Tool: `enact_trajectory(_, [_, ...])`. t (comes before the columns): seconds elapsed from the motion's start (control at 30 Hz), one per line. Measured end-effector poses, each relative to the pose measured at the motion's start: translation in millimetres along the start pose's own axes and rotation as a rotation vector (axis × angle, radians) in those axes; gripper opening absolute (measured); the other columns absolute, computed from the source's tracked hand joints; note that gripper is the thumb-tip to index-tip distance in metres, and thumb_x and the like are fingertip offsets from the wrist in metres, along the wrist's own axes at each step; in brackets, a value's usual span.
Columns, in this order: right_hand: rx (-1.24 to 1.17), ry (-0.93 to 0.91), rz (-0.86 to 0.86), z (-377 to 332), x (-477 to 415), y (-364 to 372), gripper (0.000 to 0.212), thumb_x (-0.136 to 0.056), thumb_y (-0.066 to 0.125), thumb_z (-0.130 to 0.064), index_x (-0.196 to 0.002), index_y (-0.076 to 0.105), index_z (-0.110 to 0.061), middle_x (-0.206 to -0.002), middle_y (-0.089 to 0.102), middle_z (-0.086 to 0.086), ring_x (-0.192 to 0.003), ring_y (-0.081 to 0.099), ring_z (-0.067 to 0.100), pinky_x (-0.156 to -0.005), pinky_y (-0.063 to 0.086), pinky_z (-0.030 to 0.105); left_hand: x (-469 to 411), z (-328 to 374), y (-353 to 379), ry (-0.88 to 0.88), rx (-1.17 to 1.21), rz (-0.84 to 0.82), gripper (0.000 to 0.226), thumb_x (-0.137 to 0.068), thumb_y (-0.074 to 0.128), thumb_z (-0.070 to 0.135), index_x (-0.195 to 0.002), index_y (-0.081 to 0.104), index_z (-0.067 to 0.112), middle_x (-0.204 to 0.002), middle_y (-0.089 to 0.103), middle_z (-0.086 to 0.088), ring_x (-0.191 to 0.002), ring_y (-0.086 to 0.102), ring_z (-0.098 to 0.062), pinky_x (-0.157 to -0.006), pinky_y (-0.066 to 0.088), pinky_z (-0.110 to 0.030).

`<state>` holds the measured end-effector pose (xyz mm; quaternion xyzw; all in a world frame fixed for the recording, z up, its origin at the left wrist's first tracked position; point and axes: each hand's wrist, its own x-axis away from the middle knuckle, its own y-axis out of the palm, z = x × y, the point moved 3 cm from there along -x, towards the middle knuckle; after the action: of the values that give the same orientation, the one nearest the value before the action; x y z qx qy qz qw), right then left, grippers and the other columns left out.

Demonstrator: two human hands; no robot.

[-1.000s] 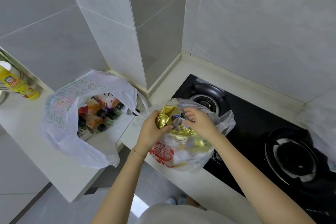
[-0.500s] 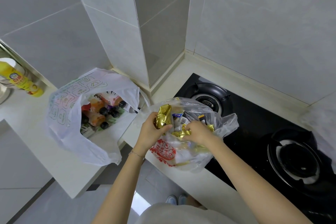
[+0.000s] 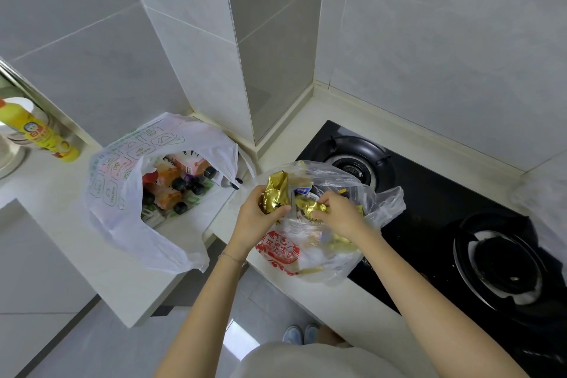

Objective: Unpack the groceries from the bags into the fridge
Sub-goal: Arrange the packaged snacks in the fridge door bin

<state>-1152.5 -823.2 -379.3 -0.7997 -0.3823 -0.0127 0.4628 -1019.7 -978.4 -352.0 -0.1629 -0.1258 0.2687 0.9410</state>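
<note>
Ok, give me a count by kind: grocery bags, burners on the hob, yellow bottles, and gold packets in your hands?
Grocery bags: 2, white bag and clear bag
Burners: 2, rear burner and front burner
Yellow bottle: 1
Gold packets held: 2, upright gold packet in left hand, crumpled gold packet in right hand
Total: 7

Pretty plain getup tbh: both forearms are bare all the way down to the bottom edge of the shot, and the jewellery on show is a thin, fine chain bracelet at the wrist right under the left hand. Lower down you can see a light greyish-beige top, plus the toes of pale blue-white shoes on the floor.
</note>
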Motion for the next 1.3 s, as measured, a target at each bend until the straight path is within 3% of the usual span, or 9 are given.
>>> enact_trajectory(0.13, [-0.224,-0.095,0.207,-15.5,14.3,-16.1,0.042,-0.086,0.070,-0.027,-0.123,0.054,-0.015,-0.116,0.059,-0.003,-0.106,0.056,0.012,-0.092,0.047,0.030,6.8,-3.5,-0.5,-0.027,0.068,0.020,0.043,-0.079,0.079,0.032,-0.113,0.056,0.020,-0.099,0.065,0.001,-0.089,0.064,-0.016,-0.081,0.056,-0.035])
enact_trajectory(0.23, [-0.423,-0.130,0.266,-26.4,34.1,-28.2,0.043,-0.085,0.072,-0.022,-0.124,0.055,-0.019,-0.108,0.058,-0.014,-0.099,0.056,0.002,-0.086,0.046,0.017,15.4,0.2,-0.5,-0.042,0.139,0.041,0.044,-0.078,0.081,0.030,-0.114,0.057,0.019,-0.101,0.067,-0.001,-0.091,0.066,-0.018,-0.083,0.057,-0.044])
enact_trajectory(0.33, [-0.778,-0.048,0.237,-31.8,48.5,-33.9,0.033,-0.086,0.070,-0.018,-0.117,0.058,-0.023,-0.105,0.062,-0.011,-0.096,0.063,0.005,-0.076,0.055,0.020,21.8,8.7,-3.6,-0.065,0.208,0.117,0.039,-0.077,0.082,0.030,-0.107,0.057,0.024,-0.097,0.068,-0.003,-0.089,0.067,-0.021,-0.083,0.057,-0.044])
enact_trajectory(0.43, [-1.082,0.034,0.161,-27.9,60.6,-32.6,0.028,-0.089,0.067,-0.016,-0.115,0.061,-0.012,-0.112,0.067,0.006,-0.098,0.068,0.016,-0.078,0.059,0.028,31.1,18.9,-5.4,-0.081,0.272,0.193,0.036,-0.076,0.082,0.034,-0.098,0.056,0.025,-0.095,0.067,-0.008,-0.089,0.066,-0.025,-0.082,0.057,-0.045])
enact_trajectory(0.6, [-1.300,0.136,0.105,-24.1,76.7,-18.2,0.030,-0.089,0.067,-0.023,-0.117,0.063,-0.010,-0.116,0.067,0.012,-0.101,0.069,0.025,-0.077,0.059,0.035,62.8,29.9,-7.3,-0.149,0.368,0.211,0.028,-0.080,0.078,0.029,-0.098,0.057,0.025,-0.094,0.069,-0.001,-0.085,0.067,-0.009,-0.083,0.057,-0.035])
enact_trajectory(0.77, [-1.318,0.125,-0.083,-42.0,97.1,-6.2,0.046,-0.089,0.066,-0.025,-0.130,0.054,-0.009,-0.117,0.067,0.011,-0.088,0.072,0.023,-0.082,0.058,0.039,111.7,30.1,-17.3,-0.180,0.491,0.389,0.033,-0.081,0.077,0.024,-0.107,0.060,0.019,-0.103,0.070,-0.008,-0.096,0.069,-0.022,-0.085,0.058,-0.036])
enact_trajectory(0.97, [-1.229,-0.070,-0.304,-48.9,133.6,-13.3,0.019,-0.089,0.064,-0.017,-0.108,0.065,-0.013,-0.092,0.071,0.003,-0.085,0.069,0.020,-0.083,0.057,0.037,182.3,37.3,-3.2,-0.203,0.538,0.619,0.029,-0.082,0.076,0.016,-0.106,0.060,0.010,-0.097,0.071,-0.008,-0.085,0.070,-0.015,-0.067,0.057,-0.023])
enact_trajectory(1.13, [-1.115,-0.133,-0.417,-44.8,176.5,1.5,0.029,-0.086,0.067,-0.010,-0.115,0.061,-0.014,-0.104,0.069,0.005,-0.086,0.069,0.016,-0.074,0.059,0.028,253.2,26.0,22.9,-0.254,0.594,0.785,0.035,-0.081,0.076,0.019,-0.107,0.058,0.004,-0.102,0.068,-0.016,-0.089,0.069,-0.024,-0.071,0.059,-0.032])
enact_trajectory(1.3, [-1.011,-0.156,-0.598,-46.6,224.2,28.5,0.032,-0.088,0.066,-0.016,-0.119,0.062,-0.010,-0.108,0.068,0.007,-0.099,0.066,0.024,-0.075,0.057,0.031,327.3,28.6,33.0,-0.264,0.604,0.958,0.032,-0.082,0.075,0.019,-0.108,0.059,0.011,-0.103,0.069,-0.011,-0.095,0.068,-0.023,-0.071,0.057,-0.023])
